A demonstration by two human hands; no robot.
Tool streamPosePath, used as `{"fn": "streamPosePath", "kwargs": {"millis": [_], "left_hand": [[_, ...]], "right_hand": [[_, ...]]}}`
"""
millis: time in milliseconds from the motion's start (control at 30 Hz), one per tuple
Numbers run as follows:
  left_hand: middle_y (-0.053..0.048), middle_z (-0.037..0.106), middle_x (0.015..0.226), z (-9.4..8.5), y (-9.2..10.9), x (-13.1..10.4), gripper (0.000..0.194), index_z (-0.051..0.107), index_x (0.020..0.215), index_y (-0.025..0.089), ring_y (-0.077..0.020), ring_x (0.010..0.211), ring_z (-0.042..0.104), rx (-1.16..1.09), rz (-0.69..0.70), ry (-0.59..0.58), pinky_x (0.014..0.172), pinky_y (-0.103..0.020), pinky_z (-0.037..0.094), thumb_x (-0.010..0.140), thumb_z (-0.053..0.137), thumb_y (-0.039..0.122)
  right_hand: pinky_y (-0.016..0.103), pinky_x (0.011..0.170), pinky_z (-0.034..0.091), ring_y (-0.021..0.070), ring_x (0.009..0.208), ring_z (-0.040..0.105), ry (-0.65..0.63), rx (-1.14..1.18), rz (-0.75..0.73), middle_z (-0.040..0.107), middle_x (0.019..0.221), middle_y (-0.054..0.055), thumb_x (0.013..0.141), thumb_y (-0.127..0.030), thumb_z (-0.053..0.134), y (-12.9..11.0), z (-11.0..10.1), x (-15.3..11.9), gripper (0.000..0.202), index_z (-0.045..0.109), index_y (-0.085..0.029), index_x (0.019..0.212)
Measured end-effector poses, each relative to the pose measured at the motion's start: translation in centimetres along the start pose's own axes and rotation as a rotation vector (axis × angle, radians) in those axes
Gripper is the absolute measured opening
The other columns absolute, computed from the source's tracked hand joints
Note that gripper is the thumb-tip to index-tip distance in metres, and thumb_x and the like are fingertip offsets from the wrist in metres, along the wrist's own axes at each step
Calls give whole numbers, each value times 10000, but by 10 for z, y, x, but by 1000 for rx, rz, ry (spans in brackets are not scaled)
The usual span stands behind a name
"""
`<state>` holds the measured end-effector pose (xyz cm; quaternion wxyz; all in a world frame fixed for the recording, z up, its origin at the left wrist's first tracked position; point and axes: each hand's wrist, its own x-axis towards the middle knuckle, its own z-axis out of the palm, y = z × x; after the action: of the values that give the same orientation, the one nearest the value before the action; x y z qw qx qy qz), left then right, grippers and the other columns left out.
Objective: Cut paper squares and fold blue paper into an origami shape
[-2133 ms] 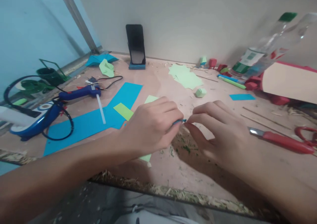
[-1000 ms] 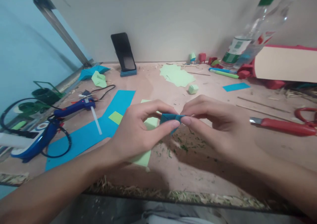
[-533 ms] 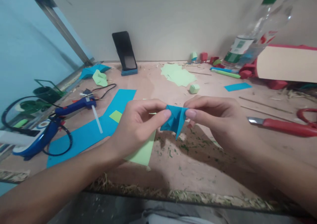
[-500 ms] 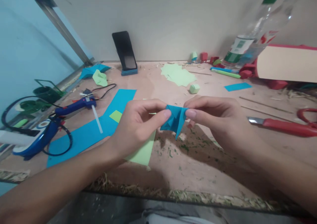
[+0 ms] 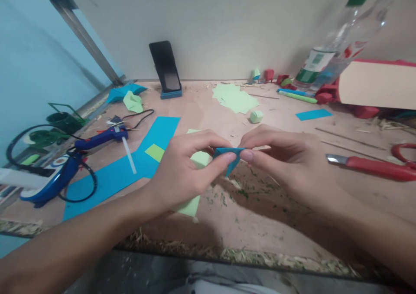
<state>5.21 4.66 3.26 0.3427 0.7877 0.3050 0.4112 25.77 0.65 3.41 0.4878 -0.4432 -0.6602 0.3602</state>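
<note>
A small piece of folded blue paper is held up between both hands above the middle of the table. My left hand pinches its left side, thumb lying across the near face. At the right corner my right hand grips it between thumb and fingers. Part of the paper is hidden behind the left thumb. Below the left hand lies a light green paper strip, partly covered. A blue paper sheet with a small yellow-green piece on it is further left.
A blue glue gun with its stick lies at left. A phone stands at the back, near light green paper cut-outs and a small green paper cube. A red-handled cutter and a bottle are at right.
The blue paper has been tipped so less of its folded inside shows. My left thumb has slid rightward across it, closer to the right thumb. The view has shifted slightly.
</note>
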Motion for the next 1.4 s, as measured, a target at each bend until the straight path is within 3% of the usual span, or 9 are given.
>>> {"fn": "streamPosePath", "kwargs": {"millis": [333, 667, 767, 900, 1033, 1133, 1400], "left_hand": [[31, 754, 812, 0, -1, -1, 67, 769, 885, 193, -102, 733, 690, -156, -174, -38, 656, -203, 551, 930, 719, 190], [26, 744, 792, 1, 0, -2, 77, 756, 876, 176, -85, 714, 654, 10, -21, -31, 651, -194, 517, 912, 710, 127], [25, 745, 787, 1, 1, -2, 83, 759, 861, 178, -89, 717, 657, 6, -33, -24, 656, -193, 523, 910, 714, 129], [13, 766, 812, 0, -1, -1, 74, 779, 872, 188, -114, 735, 708, -179, -179, -20, 670, -203, 570, 925, 729, 205], [1, 772, 796, 0, -5, 2, 91, 780, 848, 176, -131, 686, 721, -310, -319, 13, 619, -210, 587, 885, 783, 260], [-6, 770, 782, 0, -8, 4, 97, 782, 838, 174, -136, 681, 710, -295, -329, 29, 594, -211, 574, 860, 797, 267], [-15, 766, 761, -1, -15, 7, 132, 784, 801, 170, -141, 693, 702, -249, -320, 29, 604, -217, 561, 853, 785, 291]], "right_hand": [[258, 684, 495, 155, 821, 648, -6, 15, 38, 746, 879, 15, 877, -226, 834, 5, 1, 1, 68, 783, -208, 836], [261, 712, 519, 152, 830, 664, 0, -38, -29, 755, 884, 23, 913, -233, 797, 2, 2, -2, 82, 782, -209, 837], [256, 705, 517, 146, 813, 665, 5, -38, -30, 757, 870, 22, 907, -232, 800, 2, 3, -1, 94, 784, -205, 818], [258, 696, 518, 158, 820, 679, -10, 10, 75, 776, 884, 19, 868, -242, 827, 0, 2, 1, 56, 799, -207, 835], [269, 631, 490, 150, 700, 643, -160, 75, 305, 757, 784, 9, 842, -311, 835, 2, 2, 4, 122, 805, -193, 845], [271, 599, 445, 130, 631, 567, -245, 114, 376, 679, 685, -14, 834, -346, 831, 5, 5, 5, 185, 777, -182, 768], [275, 599, 408, 120, 601, 487, -249, 86, 396, 615, 624, -23, 828, -352, 830, 7, 7, 8, 298, 690, -179, 630]]}}
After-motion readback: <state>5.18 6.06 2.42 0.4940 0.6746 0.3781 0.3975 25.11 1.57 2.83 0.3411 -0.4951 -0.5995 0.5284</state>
